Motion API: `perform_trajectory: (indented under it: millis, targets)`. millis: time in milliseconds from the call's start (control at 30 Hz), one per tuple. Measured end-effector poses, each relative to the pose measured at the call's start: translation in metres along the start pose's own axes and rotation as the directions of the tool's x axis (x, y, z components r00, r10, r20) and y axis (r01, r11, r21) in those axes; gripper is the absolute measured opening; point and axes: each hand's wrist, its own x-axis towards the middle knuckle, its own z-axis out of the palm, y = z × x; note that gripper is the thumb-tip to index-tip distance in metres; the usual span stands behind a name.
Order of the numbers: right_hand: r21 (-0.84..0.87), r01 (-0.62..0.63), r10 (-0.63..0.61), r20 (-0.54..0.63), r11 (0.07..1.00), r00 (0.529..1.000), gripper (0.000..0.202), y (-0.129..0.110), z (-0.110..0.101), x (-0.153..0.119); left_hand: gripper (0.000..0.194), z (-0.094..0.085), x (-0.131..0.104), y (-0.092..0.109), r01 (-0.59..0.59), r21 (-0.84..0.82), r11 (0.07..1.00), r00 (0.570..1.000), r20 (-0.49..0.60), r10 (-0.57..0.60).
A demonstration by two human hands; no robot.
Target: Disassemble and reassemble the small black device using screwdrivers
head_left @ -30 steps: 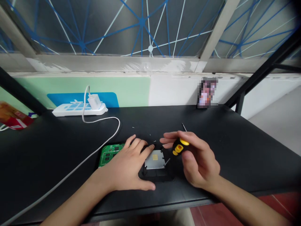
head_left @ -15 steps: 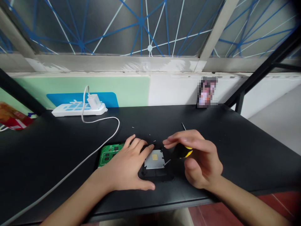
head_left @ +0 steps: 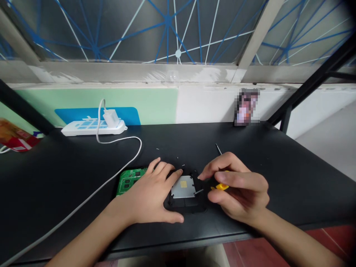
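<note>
left hand [head_left: 150, 194] over casing [head_left: 185, 203] | right hand [head_left: 244, 189] holds screwdriver [head_left: 223, 186] | tip [head_left: 195, 193]: contact unclear

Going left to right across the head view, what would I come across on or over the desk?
Red packet → white power strip → green circuit board → silver plate → right hand.
</note>
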Motion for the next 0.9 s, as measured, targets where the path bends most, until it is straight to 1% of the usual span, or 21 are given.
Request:
perform_trajectory:
  millis: [67, 133, 233, 333, 500, 667, 900]
  targets:
    - [-0.008, -0.003, 0.003, 0.017, 1.0, 1.0, 0.045, -0.0002, -0.001, -0.0017, 0.098, 0.0009, -0.0005, -0.0008, -0.002, -0.01, 1.0, 1.0, -0.009, 0.002]
    - [-0.018, -0.021, 0.021, 0.025, 1.0, 0.999, 0.043, -0.0008, -0.0012, -0.0026, 0.097, 0.0012, -0.0008, -0.0011, -0.001, -0.024, 1.0, 1.0, -0.01, 0.0]
    - [-0.041, -0.042, 0.043, 0.024, 0.998, 0.999, 0.051, -0.0015, 0.0004, -0.0028, 0.097, 0.001, -0.0007, -0.001, 0.004, -0.022, 1.0, 1.0, -0.002, -0.004]
    - [-0.041, -0.029, 0.03, 0.014, 0.999, 0.999, 0.058, -0.0004, 0.003, -0.0031, 0.098, 0.0007, -0.0005, -0.001, 0.002, -0.005, 1.0, 1.0, -0.002, -0.002]
    - [-0.038, -0.015, 0.014, -0.037, 0.999, 0.999, 0.057, 0.0028, 0.0061, -0.0046, 0.099, -0.0005, 0.0001, -0.0005, -0.001, 0.01, 1.0, 1.0, 0.0, 0.001]
    - [-0.098, -0.024, 0.017, -0.067, 0.995, 0.998, 0.057, 0.0009, 0.007, -0.0017, 0.096, -0.0007, 0.0001, 0.0001, -0.001, 0.009, 1.0, 1.0, -0.01, 0.001]
    - [-0.114, -0.001, -0.005, -0.056, 0.994, 0.998, 0.057, 0.0037, 0.0071, -0.0046, 0.098, -0.0014, 0.0, 0.0004, 0.003, 0.006, 1.0, 1.0, 0.0, -0.003]
